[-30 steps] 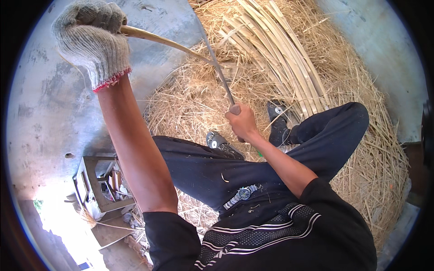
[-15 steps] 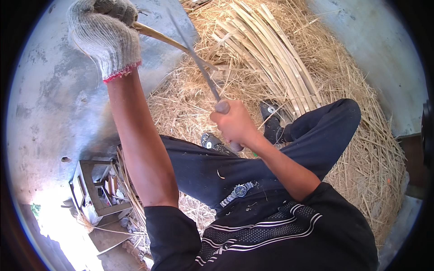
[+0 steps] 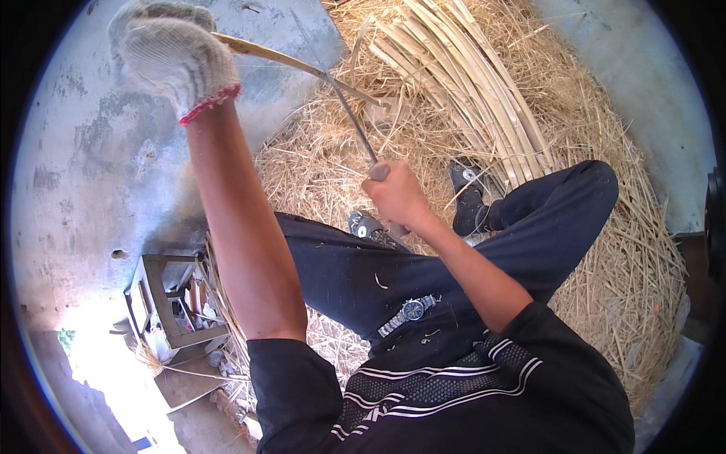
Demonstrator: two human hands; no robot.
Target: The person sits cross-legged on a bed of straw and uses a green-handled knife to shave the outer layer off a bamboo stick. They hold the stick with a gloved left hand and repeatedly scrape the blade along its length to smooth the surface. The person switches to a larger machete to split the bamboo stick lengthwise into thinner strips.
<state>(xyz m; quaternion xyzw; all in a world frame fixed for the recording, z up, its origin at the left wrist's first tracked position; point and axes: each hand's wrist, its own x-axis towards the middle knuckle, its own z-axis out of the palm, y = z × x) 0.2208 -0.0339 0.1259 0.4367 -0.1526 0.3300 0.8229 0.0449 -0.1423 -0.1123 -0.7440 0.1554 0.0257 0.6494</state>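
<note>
My left hand (image 3: 178, 53), in a pale knit glove with a red cuff, is raised at the upper left. It is closed round one end of a bamboo strip (image 3: 276, 56), which slants down to the right over the straw. In front of my lap, my bare right hand (image 3: 399, 195) grips the handle of a long, thin-bladed knife (image 3: 352, 117). The blade points up and left and crosses the strip near its middle; whether they touch I cannot tell. The far part of the blade is blurred, and the glove hides the strip's held end.
A bundle of split bamboo strips (image 3: 484, 91) lies past my feet on a thick layer of straw shavings (image 3: 318, 159). A small wooden frame (image 3: 162, 303) with odds and ends stands at the left by the grey wall (image 3: 83, 166). A wristwatch (image 3: 413, 309) rests on my lap.
The whole view has shifted slightly. The knife blade now crosses the strip a little farther from the strip's lower end. Both hands keep their grips.
</note>
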